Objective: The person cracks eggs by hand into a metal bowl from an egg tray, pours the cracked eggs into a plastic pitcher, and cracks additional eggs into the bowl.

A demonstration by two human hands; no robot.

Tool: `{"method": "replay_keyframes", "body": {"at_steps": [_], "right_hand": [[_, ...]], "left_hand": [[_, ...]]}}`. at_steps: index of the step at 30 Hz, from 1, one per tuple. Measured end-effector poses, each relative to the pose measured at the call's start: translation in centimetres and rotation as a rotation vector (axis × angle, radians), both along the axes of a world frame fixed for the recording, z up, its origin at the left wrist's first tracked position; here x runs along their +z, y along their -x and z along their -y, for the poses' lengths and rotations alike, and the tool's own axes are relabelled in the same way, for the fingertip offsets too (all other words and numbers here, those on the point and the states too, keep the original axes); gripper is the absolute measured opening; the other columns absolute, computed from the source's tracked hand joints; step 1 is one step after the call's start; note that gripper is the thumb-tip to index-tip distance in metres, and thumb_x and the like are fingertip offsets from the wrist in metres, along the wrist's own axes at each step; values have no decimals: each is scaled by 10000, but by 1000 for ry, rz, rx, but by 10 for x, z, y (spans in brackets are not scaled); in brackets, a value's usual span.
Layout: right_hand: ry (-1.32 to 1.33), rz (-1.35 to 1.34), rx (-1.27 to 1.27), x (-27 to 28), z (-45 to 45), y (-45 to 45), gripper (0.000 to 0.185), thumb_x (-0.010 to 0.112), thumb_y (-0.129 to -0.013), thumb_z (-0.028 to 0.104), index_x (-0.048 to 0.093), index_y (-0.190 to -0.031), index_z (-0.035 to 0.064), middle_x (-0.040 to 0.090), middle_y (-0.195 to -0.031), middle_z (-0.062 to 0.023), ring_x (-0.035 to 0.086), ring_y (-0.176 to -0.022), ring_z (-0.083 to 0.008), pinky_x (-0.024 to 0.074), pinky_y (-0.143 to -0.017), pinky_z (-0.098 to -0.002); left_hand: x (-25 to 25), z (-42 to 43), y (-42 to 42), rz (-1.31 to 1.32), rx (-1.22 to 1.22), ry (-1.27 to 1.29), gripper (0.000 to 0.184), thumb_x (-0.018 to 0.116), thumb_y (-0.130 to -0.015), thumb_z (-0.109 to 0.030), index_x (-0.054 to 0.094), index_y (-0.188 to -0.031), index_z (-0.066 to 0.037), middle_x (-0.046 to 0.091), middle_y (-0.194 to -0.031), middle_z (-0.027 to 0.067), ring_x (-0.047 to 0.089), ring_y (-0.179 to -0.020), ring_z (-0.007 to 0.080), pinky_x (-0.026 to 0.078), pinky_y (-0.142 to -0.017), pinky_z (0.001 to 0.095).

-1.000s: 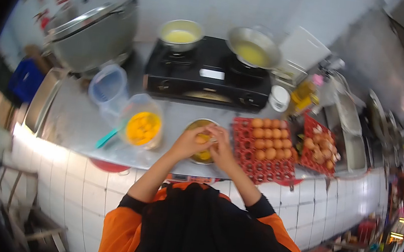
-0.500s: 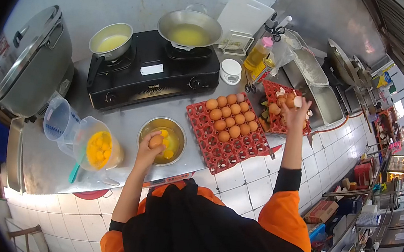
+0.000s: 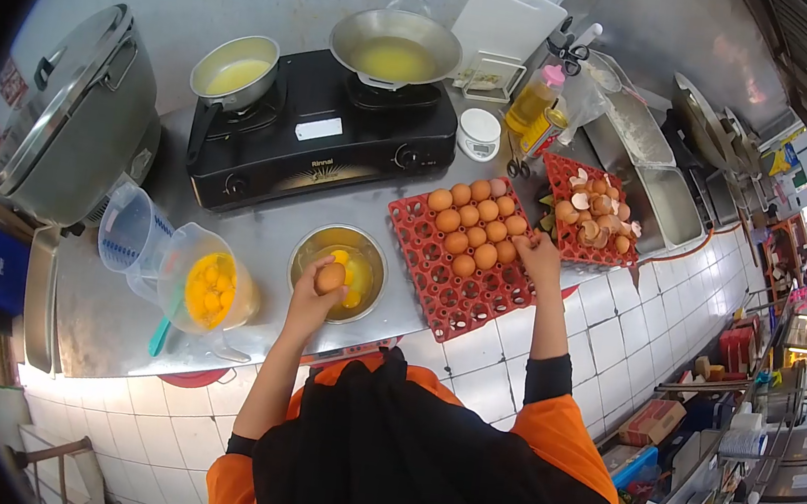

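**Right hand point(image 3: 540, 260) now off shell pile point(image 3: 598, 211), over at egg tray point(image 3: 447, 310)**

Reads as shells dropped, freeing fingers for the tray's right side. Has them bent in close beside tray eggs point(image 3: 477, 236); cannot tell whether pinching one. Holds brown egg point(image 3: 331, 277) in left hand point(image 3: 309, 306), pinched between thumb and fingers, over near-left part of steel bowl point(image 3: 378, 267). Seems to run long axis roughly near to far; cannot tell which way pointed end faces.
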State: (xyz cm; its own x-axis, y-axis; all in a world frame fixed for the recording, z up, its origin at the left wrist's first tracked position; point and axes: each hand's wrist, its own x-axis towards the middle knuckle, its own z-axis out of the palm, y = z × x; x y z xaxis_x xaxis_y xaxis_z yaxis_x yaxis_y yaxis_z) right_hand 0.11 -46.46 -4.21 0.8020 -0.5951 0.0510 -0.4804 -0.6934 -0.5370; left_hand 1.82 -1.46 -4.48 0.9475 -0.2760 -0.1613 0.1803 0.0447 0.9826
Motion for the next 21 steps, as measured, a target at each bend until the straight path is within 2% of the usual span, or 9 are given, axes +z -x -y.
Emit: {"method": "replay_keyframes", "body": {"at_steps": [4,6,8,10,13,14,17,18,21], "right_hand": [[186,-325,-45,23,-4,-28,563,760,-709,458,681,-950,-45,702,-911,-230,680,-900,-384,554,-799,-424],[89,-437,-40,23,3,-47,508,769,-706,424,687,-883,-45,703,-919,-238,695,-903,-356,567,-795,-427],[-62,-450,-64,22,7,-49,451,766,-723,376,673,-878,-37,696,-895,-225,701,-806,-312,568,-692,-395],[-262,-371,-113,27,16,-40,396,752,-761,315,639,-934,-22,681,-838,-192,698,-609,-253,557,-490,-329],[-777,139,-213,17,13,-21,331,660,-846,276,571,-1049,30,653,-862,-128,664,-596,-238,549,-531,-332],[-888,317,-82,8,10,-16,303,566,-918,273,484,-1145,91,614,-955,-107,640,-741,-220,529,-633,-331],[-1304,850,201,12,-75,-25,289,500,-958,274,467,-1200,121,573,-1091,-125,594,-918,-214,495,-726,-328],[-1483,823,268,30,-113,-24,334,505,-961,300,445,-1250,143,556,-1131,-121,584,-919,-210,497,-738,-327],[-1932,577,498,79,-205,-14,532,551,-949,366,369,-1412,178,525,-1207,-108,570,-927,-207,498,-743,-330]], "left_hand": [[-10,11,-2,34,-41,-67,571,702,-795,0,486,-1323,-23,553,-1241,117,562,-1133,201,449,-988,312],[-8,14,-2,35,-56,-77,565,708,-790,-3,496,-1313,-20,557,-1239,118,561,-1137,200,449,-987,312],[-1,15,-1,29,-50,-74,556,711,-788,-7,505,-1305,-18,559,-1240,120,558,-1140,198,447,-992,312],[2,9,-1,50,-47,-53,557,711,-790,-9,504,-1307,-19,558,-1246,119,558,-1145,197,447,-994,313],[-3,3,-1,53,-35,-47,552,712,-790,-11,510,-1303,-19,562,-1249,120,560,-1147,199,450,-993,313],[-5,0,-2,51,-36,-56,549,712,-789,-10,512,-1301,-18,565,-1250,120,562,-1147,201,451,-992,313],[-11,3,-4,166,-36,-92,546,712,-790,-11,518,-1299,-21,580,-1236,123,573,-1135,208,457,-978,307],[-13,4,-6,129,-46,-115,556,718,-803,20,520,-1319,-38,582,-1209,80,572,-1110,168,455,-972,286],[1,7,-9,178,-71,-233,555,735,-798,-2,536,-1315,-32,611,-1179,91,590,-1087,167,461,-962,284]]}}
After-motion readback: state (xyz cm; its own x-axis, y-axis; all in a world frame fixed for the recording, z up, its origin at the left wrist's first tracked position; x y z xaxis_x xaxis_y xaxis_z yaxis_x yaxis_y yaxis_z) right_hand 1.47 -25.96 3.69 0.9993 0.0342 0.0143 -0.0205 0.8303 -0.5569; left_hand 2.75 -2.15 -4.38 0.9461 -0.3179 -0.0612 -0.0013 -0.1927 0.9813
